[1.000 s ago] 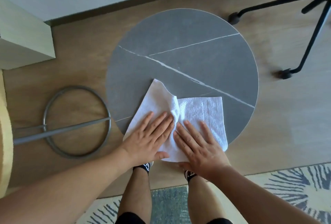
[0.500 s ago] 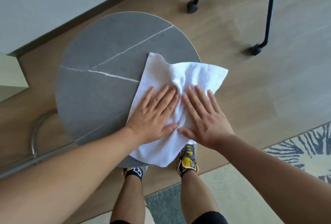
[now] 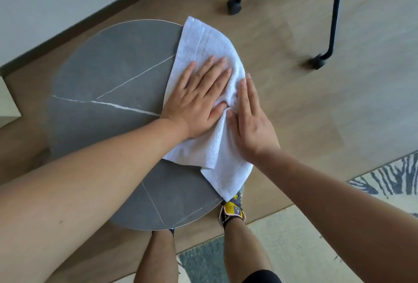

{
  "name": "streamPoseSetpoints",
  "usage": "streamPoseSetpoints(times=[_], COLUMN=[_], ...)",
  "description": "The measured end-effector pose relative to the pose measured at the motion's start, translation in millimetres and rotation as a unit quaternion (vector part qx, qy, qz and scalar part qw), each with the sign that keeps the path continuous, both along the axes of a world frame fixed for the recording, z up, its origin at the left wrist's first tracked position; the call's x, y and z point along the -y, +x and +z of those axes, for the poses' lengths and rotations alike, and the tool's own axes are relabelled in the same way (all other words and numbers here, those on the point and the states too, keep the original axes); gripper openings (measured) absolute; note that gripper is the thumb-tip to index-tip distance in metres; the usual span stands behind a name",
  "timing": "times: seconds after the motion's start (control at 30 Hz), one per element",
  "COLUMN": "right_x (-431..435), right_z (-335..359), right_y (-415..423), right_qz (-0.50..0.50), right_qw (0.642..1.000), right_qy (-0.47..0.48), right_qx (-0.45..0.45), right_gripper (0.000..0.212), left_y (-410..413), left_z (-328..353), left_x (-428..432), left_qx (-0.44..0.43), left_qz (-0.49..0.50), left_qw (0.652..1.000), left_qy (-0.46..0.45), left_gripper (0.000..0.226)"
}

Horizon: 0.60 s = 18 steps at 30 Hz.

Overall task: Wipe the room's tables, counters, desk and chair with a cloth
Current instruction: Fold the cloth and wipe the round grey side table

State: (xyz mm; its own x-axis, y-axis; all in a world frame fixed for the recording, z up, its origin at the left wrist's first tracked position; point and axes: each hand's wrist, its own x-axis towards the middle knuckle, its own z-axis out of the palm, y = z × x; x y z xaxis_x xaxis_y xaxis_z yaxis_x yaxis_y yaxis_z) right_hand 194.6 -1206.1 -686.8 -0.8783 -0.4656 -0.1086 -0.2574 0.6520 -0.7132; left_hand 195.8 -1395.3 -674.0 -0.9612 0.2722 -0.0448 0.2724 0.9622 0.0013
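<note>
A round grey table (image 3: 108, 74) with thin white veins stands low in front of me. A white cloth (image 3: 203, 43) lies over its right side and hangs past the rim. My left hand (image 3: 199, 97) presses flat on the cloth with straight, spread fingers. My right hand (image 3: 251, 119) lies flat beside it on the cloth's right edge, at the table's rim, its thumb touching the bunched fold between both hands.
Black chair legs on castors (image 3: 319, 63) stand on the wooden floor at the upper right. A patterned rug (image 3: 389, 183) lies at the lower right under my feet. A grey wall with a dark skirting (image 3: 67, 31) runs along the top left.
Both hands have slid the cloth from the table's near edge across to its right side and farther rim; the cloth is now turned and draped over that rim.
</note>
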Motion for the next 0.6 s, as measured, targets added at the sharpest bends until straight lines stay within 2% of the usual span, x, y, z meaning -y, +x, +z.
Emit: streamPoseSetpoints(times=[0.3,0.47,0.6], right_x=[57.4,99.2,142.9], right_z=[9.8,15.2,14.4], right_y=[-67.5,-92.9,-107.4], right_qz=[0.009,0.023,0.035], right_qw=[0.992,0.973,0.955], right_qy=[0.108,0.19,0.239], right_qx=[-0.06,-0.126,-0.174], right_gripper=[0.06,0.055,0.049], left_y=[-52.3,-67.6,-71.4], left_z=[5.5,7.7,6.3], left_x=[49.8,80.4,115.1], left_qx=[0.028,0.043,0.019], left_qz=[0.081,0.126,0.177], left_qw=[0.996,0.99,0.983], left_qy=[0.019,0.041,0.034], left_gripper=[0.065,0.061,0.052])
